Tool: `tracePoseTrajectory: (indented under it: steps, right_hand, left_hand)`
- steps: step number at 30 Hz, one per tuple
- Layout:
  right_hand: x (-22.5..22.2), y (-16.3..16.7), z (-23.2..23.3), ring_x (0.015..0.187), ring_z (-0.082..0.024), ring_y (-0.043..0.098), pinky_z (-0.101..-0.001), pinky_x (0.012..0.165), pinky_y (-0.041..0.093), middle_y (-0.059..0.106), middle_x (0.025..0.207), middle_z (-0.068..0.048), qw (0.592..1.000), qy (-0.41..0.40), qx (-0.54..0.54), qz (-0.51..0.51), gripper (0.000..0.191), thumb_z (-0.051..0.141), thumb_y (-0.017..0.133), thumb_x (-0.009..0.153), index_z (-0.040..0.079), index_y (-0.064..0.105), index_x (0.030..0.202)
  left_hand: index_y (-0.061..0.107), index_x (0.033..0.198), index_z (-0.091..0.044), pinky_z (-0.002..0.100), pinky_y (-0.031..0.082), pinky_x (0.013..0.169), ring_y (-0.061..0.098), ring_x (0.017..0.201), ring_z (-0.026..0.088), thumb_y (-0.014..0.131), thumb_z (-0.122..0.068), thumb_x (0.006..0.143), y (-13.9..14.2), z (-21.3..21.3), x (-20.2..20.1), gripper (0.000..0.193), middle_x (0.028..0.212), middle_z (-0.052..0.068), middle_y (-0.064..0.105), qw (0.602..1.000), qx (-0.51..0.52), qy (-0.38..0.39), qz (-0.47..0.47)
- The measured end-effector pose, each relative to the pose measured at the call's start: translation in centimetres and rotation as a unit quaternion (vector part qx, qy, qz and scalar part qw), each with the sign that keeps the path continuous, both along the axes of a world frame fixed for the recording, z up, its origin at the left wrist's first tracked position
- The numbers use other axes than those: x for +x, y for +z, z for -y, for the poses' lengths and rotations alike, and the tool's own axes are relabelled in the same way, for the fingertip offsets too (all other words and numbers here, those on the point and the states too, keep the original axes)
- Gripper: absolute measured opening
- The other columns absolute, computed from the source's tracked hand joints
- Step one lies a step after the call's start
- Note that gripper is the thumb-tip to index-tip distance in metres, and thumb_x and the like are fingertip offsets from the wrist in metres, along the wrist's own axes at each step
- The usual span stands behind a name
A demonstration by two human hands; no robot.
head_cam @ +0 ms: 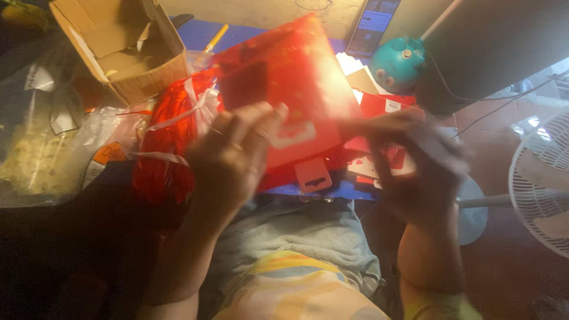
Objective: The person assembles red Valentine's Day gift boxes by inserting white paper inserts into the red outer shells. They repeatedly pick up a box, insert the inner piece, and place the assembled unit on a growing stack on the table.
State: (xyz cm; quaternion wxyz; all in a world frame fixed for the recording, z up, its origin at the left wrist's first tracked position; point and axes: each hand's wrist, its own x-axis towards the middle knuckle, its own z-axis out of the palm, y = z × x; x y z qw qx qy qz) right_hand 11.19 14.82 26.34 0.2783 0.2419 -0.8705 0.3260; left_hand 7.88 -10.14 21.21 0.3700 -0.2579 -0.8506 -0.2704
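My left hand (234, 157) grips a flat red packet (290, 77) by its lower edge and holds it up, tilted, over the low blue table (201, 32). My right hand (415, 160) is blurred; its fingers touch the packet's right edge and close around a small red and white card (394, 157). Beneath the hands, more red cards and packets (379, 106) lie on the table. A red bag tied with white ribbon (172, 127) sits just left of my left hand.
An open cardboard box (127, 47) stands at the back left beside clear plastic bags (41, 148). A teal round device (397, 62), a phone (373, 24) and a dark screen (498, 47) are at the back right. A white fan (542, 184) stands on the right.
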Motion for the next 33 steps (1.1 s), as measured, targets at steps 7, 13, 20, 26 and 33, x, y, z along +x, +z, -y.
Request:
tracePoseTrajectory:
  steps: [7,13,20,26,33]
  right_hand:
    - [-7.0,-9.7,-6.4,0.111,-0.017,0.066,-0.0275,0.088,0.056,0.066,0.132,-0.011,0.973,-0.1,-0.172,0.118,0.026,0.005,0.061,0.109,0.004,0.065,0.135]
    - [-9.1,-16.7,-7.2,0.108,-0.018,0.068,-0.0314,0.092,0.056,0.061,0.14,-0.014,0.953,-0.07,-0.196,0.222,0.056,0.011,0.069,0.101,0.006,0.046,0.152]
    - [-9.3,-17.4,-6.2,0.102,-0.015,0.069,-0.0296,0.087,0.058,0.061,0.136,-0.017,0.921,-0.06,-0.258,0.286,0.066,0.009,0.067,0.097,0.009,0.036,0.156]
    - [-9.0,-17.2,-5.8,0.104,-0.016,0.068,-0.0314,0.09,0.057,0.062,0.135,-0.016,0.914,-0.064,-0.27,0.296,0.065,0.007,0.064,0.099,0.009,0.036,0.157]
    - [-8.8,-18.2,-5.6,0.128,-0.02,0.06,-0.0351,0.107,0.051,0.055,0.142,-0.017,0.895,0.002,-0.332,0.298,0.066,0.002,0.062,0.099,0.006,0.032,0.157]
  left_hand:
    - [0.075,0.123,-0.011,0.036,0.058,0.082,0.066,0.102,0.023,0.07,-0.018,0.089,-5.5,-4.6,1.6,0.035,0.12,0.007,0.072,0.986,-0.105,-0.125,-0.024]
    - [0.065,0.13,-0.006,0.058,0.044,0.108,0.062,0.115,0.032,0.072,-0.061,0.077,-6.7,-4.0,0.9,0.076,0.123,0.014,0.067,0.965,-0.075,-0.235,0.089]
    - [0.047,0.151,-0.006,0.05,0.045,0.111,0.054,0.129,0.041,0.083,-0.025,0.086,-8.9,-3.7,-2.9,0.077,0.144,0.018,0.052,0.988,0.05,0.011,0.148]
    - [0.03,0.159,-0.004,0.036,0.051,0.104,0.062,0.115,0.025,0.076,-0.009,0.092,-11.0,-4.0,-4.6,0.082,0.151,0.016,0.051,0.917,0.243,-0.048,0.314]
    - [0.034,0.158,0.001,0.036,0.041,0.122,0.049,0.147,0.024,0.068,0.004,0.098,-13.3,-3.7,-6.4,0.07,0.16,0.017,0.047,0.863,0.369,-0.163,0.304]
